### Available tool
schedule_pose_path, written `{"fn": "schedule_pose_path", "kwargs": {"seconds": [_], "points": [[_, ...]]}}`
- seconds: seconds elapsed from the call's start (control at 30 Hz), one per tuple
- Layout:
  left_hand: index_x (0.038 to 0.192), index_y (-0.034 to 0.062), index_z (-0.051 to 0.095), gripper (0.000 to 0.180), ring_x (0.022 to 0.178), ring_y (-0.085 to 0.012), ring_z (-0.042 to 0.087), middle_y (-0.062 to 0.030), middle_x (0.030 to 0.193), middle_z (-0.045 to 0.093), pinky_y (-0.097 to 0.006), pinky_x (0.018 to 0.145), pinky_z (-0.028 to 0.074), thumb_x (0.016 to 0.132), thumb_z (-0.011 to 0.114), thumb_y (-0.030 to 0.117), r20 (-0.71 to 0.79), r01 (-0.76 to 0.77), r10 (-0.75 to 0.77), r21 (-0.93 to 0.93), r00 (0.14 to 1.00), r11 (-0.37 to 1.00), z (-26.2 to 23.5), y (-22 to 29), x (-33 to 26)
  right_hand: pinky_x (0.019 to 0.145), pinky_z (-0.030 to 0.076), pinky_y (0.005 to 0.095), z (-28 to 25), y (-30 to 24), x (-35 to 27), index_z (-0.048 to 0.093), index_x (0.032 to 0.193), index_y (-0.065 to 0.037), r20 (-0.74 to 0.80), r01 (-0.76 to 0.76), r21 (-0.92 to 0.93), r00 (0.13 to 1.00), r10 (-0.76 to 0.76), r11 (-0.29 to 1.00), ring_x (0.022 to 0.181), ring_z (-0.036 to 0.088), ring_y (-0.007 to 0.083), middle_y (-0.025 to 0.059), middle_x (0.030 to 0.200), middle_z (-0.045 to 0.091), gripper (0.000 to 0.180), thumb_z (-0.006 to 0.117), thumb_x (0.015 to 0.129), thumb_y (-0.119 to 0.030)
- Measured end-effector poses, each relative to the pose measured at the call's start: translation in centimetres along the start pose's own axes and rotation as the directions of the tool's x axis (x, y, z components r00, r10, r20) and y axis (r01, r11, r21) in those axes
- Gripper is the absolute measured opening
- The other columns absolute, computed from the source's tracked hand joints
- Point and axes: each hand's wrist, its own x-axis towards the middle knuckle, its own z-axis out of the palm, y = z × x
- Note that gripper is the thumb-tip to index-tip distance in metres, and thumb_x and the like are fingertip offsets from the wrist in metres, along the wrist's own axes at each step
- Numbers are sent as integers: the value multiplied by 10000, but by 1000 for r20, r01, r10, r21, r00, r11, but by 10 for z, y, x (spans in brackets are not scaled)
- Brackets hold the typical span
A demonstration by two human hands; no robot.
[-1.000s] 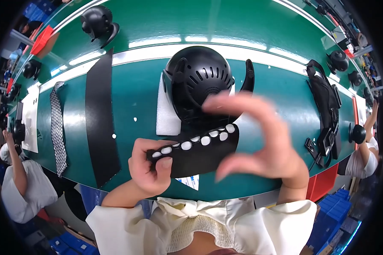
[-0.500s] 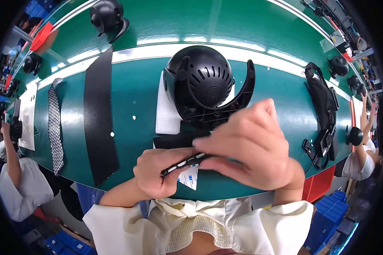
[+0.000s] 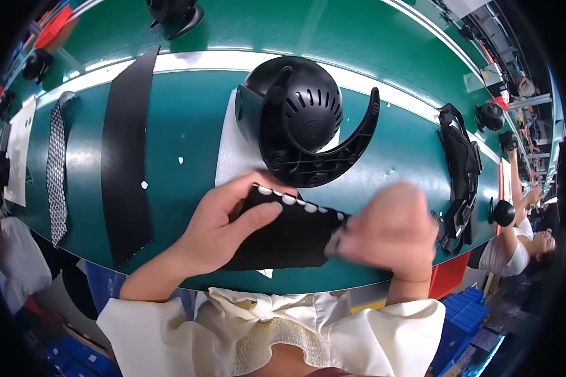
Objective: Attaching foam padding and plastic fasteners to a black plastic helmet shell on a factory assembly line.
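A black flexible sheet [image 3: 286, 242] is tilted above the bench front, a row of white dots along its upper edge. My left hand [image 3: 223, 223] is closed on its left end, thumb pressed on the dark face and fingers behind. At the right end, my right hand [image 3: 390, 232] is smeared by motion; its curled fingers pinch the sheet's edge, where a small patterned bit shows. Just beyond stands a round black plastic device [image 3: 308, 116] with vents and a curved arm, on a white foam block [image 3: 228, 157]. A white corner [image 3: 267, 273] peeks out below the sheet.
Toward the left of the green bench [image 3: 181, 207] lie a long black strip [image 3: 127, 157] and a dotted mesh strip [image 3: 57, 173]. Black straps with buckles [image 3: 462, 173] lie at the right. Another black device [image 3: 172, 14] stands at the back. Other people work at both sides.
The black sheet has turned from edge-on so its dark face shows, and the white printed piece is mostly covered. My right hand has moved right, away from my left. The whole view has shifted slightly.
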Motion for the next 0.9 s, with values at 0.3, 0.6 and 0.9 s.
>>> {"fn": "schedule_pose_path", "kwargs": {"seconds": [0.3, 0.6, 0.9], "points": [[885, -18, 504, 140, 1188, -379, 297, -242, 1290, 179, -426, 989, 245, 775, 566, 44, 236, -337, 346, -77, 908, 938, 1, -11, 2, 633, 469, 225, 24, 36, 10, 373, 1089, 75, 137, -410, 232, 912, 387, 882, 733, 594, 160, 135, 779, 586, 418, 562, 719, 119], [853, 1, 504, 118, 1189, -381, 289, -233, 1287, 170, -429, 998, 237, 768, 576, 41, 213, -311, 323, -88, 922, 946, 2, -12, -1, 621, 457, 249, 24, 36, 10, 437, 1049, 45, 184, -232, 23, 957, 224, 973, 686, 599, 160, 94, 746, 611, 426, 610, 666, 115], [839, -5, 504, 123, 1148, -340, 343, -213, 1279, 216, -391, 976, 265, 750, 583, 27, 290, -385, 313, 236, 904, 892, -6, 5, 0, 658, 352, 212, 33, 32, -1, 612, 922, -35, 148, 236, -562, 972, -184, 793, 720, 557, 105, 36, 777, 618, 263, 595, 695, -166]]}}
